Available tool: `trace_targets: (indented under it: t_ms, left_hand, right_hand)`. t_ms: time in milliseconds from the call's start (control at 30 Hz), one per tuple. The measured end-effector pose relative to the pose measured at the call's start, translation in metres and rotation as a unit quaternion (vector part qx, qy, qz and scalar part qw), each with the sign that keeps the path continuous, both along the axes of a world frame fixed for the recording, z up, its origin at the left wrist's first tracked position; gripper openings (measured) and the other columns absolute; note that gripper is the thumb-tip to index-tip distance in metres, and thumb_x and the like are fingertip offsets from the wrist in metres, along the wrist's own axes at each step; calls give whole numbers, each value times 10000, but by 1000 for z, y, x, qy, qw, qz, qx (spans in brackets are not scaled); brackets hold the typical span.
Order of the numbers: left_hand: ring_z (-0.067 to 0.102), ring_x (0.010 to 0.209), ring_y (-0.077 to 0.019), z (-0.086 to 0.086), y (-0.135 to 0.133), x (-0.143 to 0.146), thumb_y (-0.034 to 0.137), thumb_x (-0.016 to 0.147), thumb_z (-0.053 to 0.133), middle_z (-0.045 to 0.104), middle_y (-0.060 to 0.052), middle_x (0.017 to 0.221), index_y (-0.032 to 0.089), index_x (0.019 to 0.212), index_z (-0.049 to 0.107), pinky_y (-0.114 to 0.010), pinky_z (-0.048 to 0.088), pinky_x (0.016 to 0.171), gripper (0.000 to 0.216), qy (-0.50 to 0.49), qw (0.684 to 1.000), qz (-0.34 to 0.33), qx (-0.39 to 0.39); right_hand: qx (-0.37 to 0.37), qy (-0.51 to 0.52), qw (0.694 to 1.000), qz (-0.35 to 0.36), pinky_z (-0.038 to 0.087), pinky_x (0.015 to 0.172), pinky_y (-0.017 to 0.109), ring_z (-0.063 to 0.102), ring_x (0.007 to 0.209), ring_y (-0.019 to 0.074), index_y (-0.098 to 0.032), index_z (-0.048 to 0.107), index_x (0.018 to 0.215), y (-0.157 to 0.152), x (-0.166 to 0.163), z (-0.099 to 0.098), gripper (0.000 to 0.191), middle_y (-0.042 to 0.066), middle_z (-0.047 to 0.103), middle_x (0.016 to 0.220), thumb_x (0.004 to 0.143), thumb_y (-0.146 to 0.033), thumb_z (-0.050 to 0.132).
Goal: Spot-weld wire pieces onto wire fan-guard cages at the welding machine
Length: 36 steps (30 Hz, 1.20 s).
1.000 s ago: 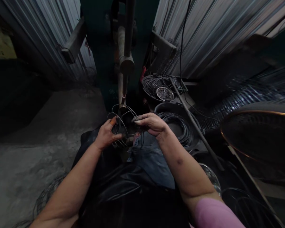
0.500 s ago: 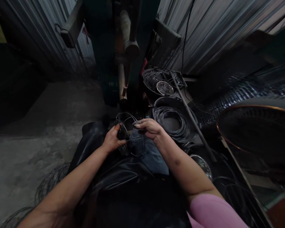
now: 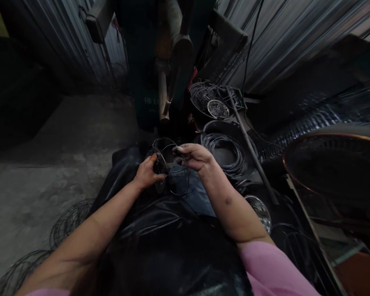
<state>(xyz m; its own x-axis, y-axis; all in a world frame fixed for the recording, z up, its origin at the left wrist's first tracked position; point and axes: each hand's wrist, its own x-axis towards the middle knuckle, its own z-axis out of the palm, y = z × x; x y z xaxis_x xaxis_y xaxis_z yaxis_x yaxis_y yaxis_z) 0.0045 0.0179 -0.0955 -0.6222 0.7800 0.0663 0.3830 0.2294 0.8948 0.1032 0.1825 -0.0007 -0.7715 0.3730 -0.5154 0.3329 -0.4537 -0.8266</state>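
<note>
Wire loops (image 3: 162, 158) have come clear of the rod (image 3: 164, 111) beyond, clasped crosswise between left fingers (image 3: 153, 158) and right fingers (image 3: 186, 149); long axis unclear.

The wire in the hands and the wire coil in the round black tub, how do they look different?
The held wire is up in the left hand and right hand; the wire coil lies in the black tub.
The held wire makes loose, spread loops; the wire coil has many strands packed into a thick ring.
Both are thin and curved.
</note>
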Motion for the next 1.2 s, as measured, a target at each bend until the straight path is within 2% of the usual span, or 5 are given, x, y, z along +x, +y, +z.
trace_targets:
  t_ms: [200,400,600,900,1200]
  left_hand:
    - [599,987,-259,-6,-2,-2,331,551,781,611,-96,1056,134,1270,504,-376,477,895,796,81,996,-18,-46]
    - [609,1004,-253,-11,-3,-5,367,546,803,623,-76,1084,156,1304,488,-366,483,905,847,87,996,1,-27]
    - [574,1093,-269,-1,3,-26,403,624,782,577,-115,1219,159,1358,433,-386,458,970,849,203,975,63,59]
    - [577,1104,-268,2,53,-68,334,687,750,589,-135,1225,164,1357,420,-403,485,954,766,320,924,125,168]
    - [595,1069,-259,5,85,-85,391,668,766,589,-124,1197,178,1329,446,-398,493,929,764,246,936,177,176]
  right_hand:
    - [168,-13,986,-2,369,464,215,482,447,83,-123,691,614,-7,8,-10,202,-18,596,485,435,-172,772]
    - [230,2,973,1,406,498,237,487,450,92,-130,687,580,-8,11,-4,182,-24,592,474,437,-206,771]
    - [370,88,925,22,495,693,293,632,701,186,-162,728,643,-2,7,3,128,41,698,700,540,-236,745]
    - [419,167,892,34,501,699,281,639,734,185,-191,716,604,32,-38,16,29,48,690,750,593,-195,689]
    - [410,132,899,81,468,652,270,614,695,176,-166,710,630,64,-73,38,90,41,675,708,582,-239,690]
